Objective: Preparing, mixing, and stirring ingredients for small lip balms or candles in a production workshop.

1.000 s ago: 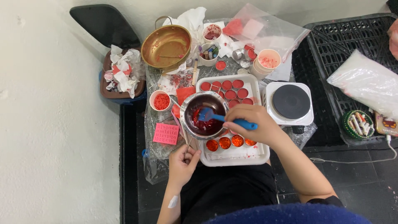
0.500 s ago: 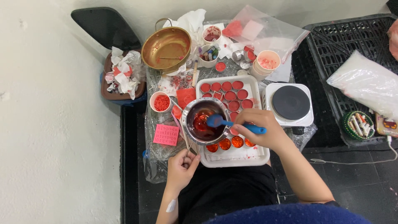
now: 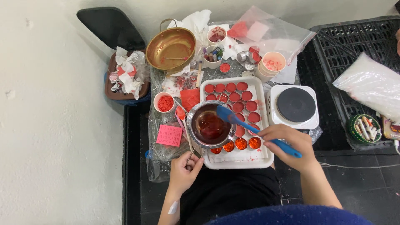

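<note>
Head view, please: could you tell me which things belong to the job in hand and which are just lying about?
In use: left hand, steel pot, right hand, blue spatula, white tray of small tins.
Lying about: hot plate, brass bowl, pink mould.

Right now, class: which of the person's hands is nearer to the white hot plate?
Right. The right hand, holding the blue spatula, sits just below the hot plate. The left hand grips the metal pot handle, across the tray.
</note>
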